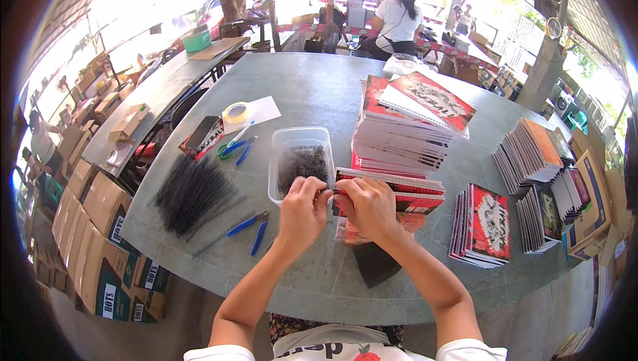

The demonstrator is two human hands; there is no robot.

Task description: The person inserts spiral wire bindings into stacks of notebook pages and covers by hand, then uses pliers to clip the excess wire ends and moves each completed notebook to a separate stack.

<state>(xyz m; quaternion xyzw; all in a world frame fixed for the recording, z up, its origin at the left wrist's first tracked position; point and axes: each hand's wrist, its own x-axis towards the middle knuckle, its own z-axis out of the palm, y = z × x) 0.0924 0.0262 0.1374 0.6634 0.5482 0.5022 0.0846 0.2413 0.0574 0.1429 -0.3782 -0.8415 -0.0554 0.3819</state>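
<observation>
Currently, two bare hands work at the left edge of a group of booklets (419, 196) standing on one grey worktop (286, 82); at least two booklets can be told apart there, and the full number cannot be counted. The left hand (304, 205) has its fingers drawn narrow at that edge, just beside the container; whether a small piece lies between them cannot be told. The right hand (372, 205) has its fingers closed on the booklets' left end. One clear plastic container (284, 145) holds dark coil pieces (302, 167), too many to count. Left of it lie one bundle of black coils (189, 191), uncounted, two blue-handled tools, one near (240, 225) and one far (243, 154), one green-handled pair of scissors (226, 153), one roll of tape (227, 114) against one white sheet (267, 108), and one phone (204, 133). One dark sheet (373, 264) lies below the right wrist. Beyond the hands stands one long row of booklets (399, 145), with red-covered ones laid on top. To the right, four further stacks (488, 221) are counted, beside one open cardboard box (591, 211). One person (397, 22) in a dark cap sits in the background.
</observation>
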